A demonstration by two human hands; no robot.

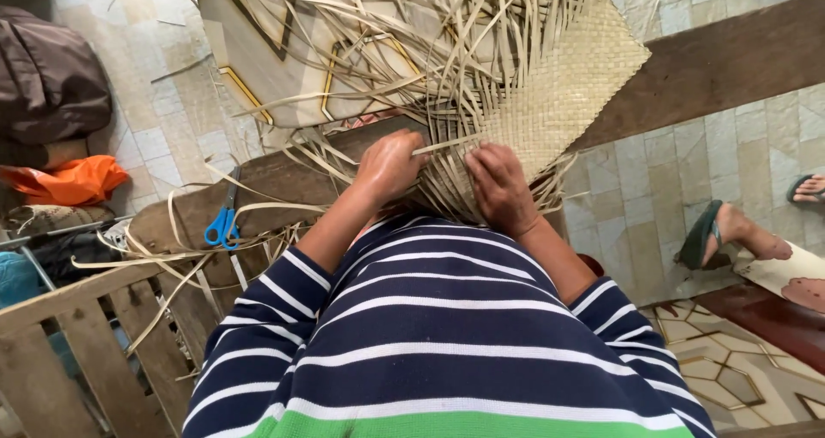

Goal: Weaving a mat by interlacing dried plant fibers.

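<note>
While the left hand (391,165) pinches a strip (447,144), the right hand (498,189) presses the woven mat (567,94).

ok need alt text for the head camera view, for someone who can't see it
Seen from above, a person in a navy striped top weaves a pale straw mat: the left hand pinches a loose strip and the right hand presses on the woven edge. Blue-handled scissors lie on a wooden bench to the left, and another person's sandalled foot rests on the tiled floor at right.

No package, label, sign or screen shows, as far as visible.
</note>
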